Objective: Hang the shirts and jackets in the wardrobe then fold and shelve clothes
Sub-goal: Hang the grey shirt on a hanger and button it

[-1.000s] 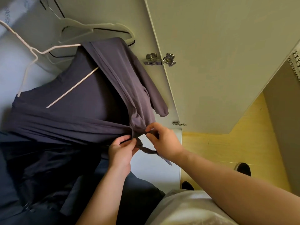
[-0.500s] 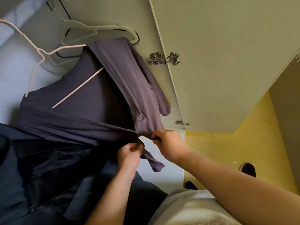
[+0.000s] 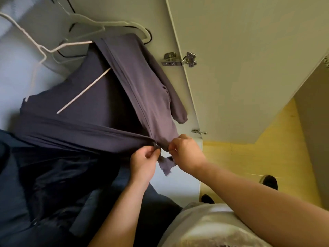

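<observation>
While the grey-purple shirt (image 3: 147, 97) hangs on its white hanger (image 3: 83, 94) inside the wardrobe (image 3: 110, 9), beside the door (image 3: 240, 68), we pinch its hem with left hand (image 3: 142, 164) and right hand (image 3: 187, 155), fingers curled on fabric.

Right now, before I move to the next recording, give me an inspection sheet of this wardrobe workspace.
surface: nothing seen.
job's things: grey-purple long-sleeved fabric top hangs on a thin white hanger; dark navy jackets hang beside it.
clutter: empty white plastic hangers above the top.
grippers: left hand and right hand each pinch the top's lower edge, close together.
cables: nothing seen.
surroundings: open pale wardrobe door with metal hinge, yellow wooden floor, black shoes.
</observation>
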`<state>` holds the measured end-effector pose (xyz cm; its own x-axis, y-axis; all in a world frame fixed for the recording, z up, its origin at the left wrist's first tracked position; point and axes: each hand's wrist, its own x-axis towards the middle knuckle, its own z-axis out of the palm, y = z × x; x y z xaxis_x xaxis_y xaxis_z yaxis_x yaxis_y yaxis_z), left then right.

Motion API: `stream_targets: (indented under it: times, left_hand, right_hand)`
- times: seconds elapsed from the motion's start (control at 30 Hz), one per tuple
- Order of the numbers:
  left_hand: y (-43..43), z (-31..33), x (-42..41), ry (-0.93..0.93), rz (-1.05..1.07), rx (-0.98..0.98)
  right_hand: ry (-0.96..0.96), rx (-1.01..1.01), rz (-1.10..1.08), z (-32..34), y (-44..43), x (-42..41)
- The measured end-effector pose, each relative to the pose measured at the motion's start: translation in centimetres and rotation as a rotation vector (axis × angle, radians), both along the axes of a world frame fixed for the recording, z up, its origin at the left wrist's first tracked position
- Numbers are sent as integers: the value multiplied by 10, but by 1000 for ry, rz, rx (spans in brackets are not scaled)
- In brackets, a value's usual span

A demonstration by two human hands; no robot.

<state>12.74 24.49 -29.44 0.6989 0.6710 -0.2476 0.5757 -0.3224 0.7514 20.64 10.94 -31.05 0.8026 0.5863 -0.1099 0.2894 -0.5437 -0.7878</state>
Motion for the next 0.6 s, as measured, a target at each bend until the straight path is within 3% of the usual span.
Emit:
stream_targets:
  times: [0.37, 0.6]
  left_hand:
    - [-11, 12, 7, -72, -12, -142]
    - [-4, 12, 4, -69, -38, -109]
  right_hand:
    - [547, 186, -291, 1, 1, -1]
    - [623, 304, -309, 4, 9, -4]
